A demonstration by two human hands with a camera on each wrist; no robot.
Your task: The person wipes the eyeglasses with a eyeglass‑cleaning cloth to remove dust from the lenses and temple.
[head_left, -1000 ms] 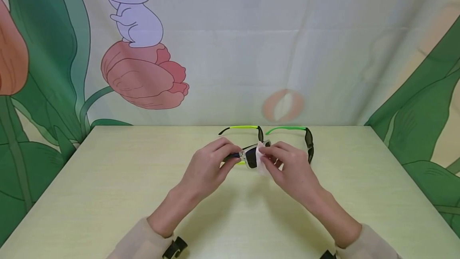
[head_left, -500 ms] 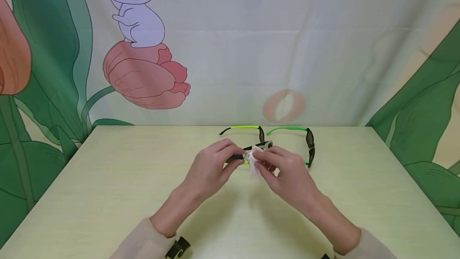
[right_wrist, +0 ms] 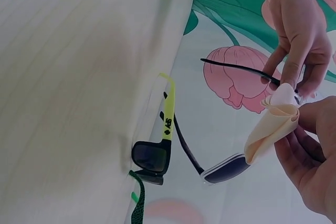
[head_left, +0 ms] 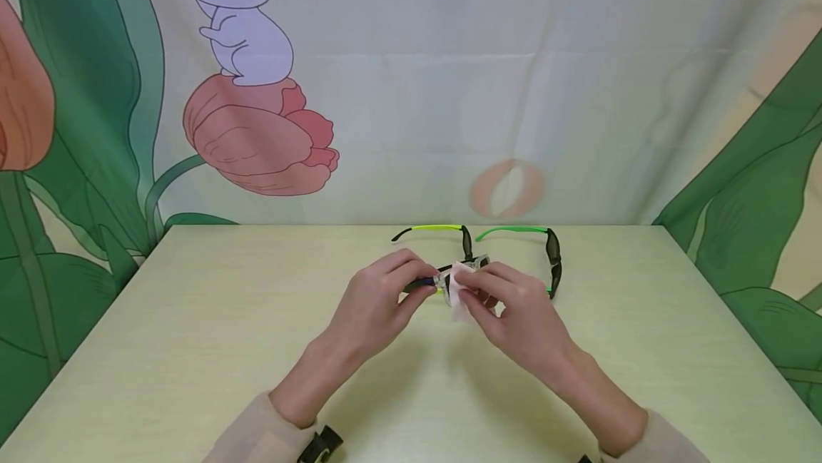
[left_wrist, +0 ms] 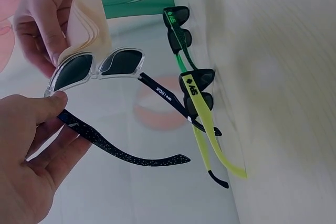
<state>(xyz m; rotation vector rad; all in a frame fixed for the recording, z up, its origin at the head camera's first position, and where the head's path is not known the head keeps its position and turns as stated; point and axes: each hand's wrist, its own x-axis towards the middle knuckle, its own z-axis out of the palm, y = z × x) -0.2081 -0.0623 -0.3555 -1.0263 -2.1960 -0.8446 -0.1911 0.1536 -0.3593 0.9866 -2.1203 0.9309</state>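
Note:
My left hand (head_left: 379,300) pinches a pair of sunglasses (left_wrist: 122,62) by the frame corner, where a dark speckled temple meets the clear front. The lenses are dark and both temples are unfolded; the pair is held above the table. Between the thumb and fingers of my right hand (head_left: 521,304) is a folded pale cloth (right_wrist: 270,129), lying against the lens nearest my left hand. In the head view the cloth and right fingers hide much of that lens. The left wrist view shows the other lens uncovered.
Behind the hands, yellow-and-black sunglasses (head_left: 438,227) stand on the light table (head_left: 212,334) with temples unfolded. To their right are green-and-black sunglasses (head_left: 554,263). A printed curtain (head_left: 398,106) hangs along the table's far edge.
My right hand has moved the cloth left across the lens toward my left hand, then slightly back right over the last half second. The left hand has barely shifted, keeping its hold.

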